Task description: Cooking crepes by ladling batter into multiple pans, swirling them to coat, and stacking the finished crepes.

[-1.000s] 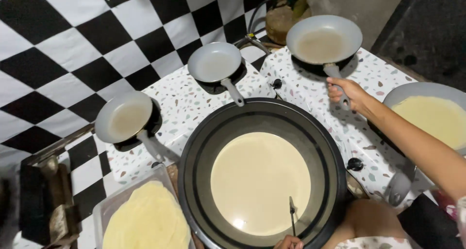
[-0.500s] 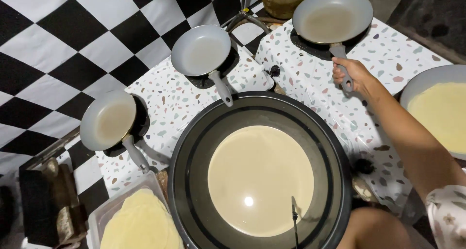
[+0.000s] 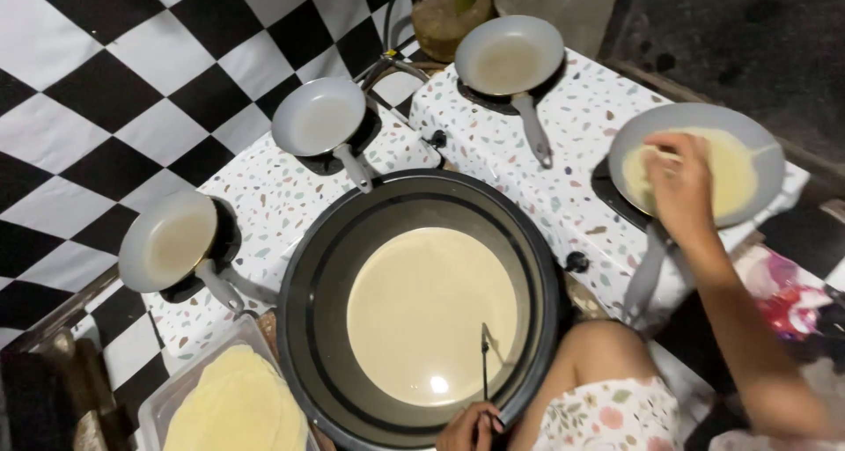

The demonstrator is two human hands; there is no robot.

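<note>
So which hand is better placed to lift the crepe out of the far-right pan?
Probably the right hand: it is already over the pan, touching the crepe. The left hand is low beside the batter bowl, holding a thin utensil.

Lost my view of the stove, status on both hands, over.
Right hand over the far-right pan, fingers on the crepe. Left hand holds a thin utensil in the batter bowl. Nothing in the way.

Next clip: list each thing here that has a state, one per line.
Large basin: holds pale batter.
Right pan: thin crepe inside, right hand touching it.
Three smaller pans: on burners, thinly coated.
Tray: stacked crepes.
Left hand: grip closed on thin utensil.
</note>
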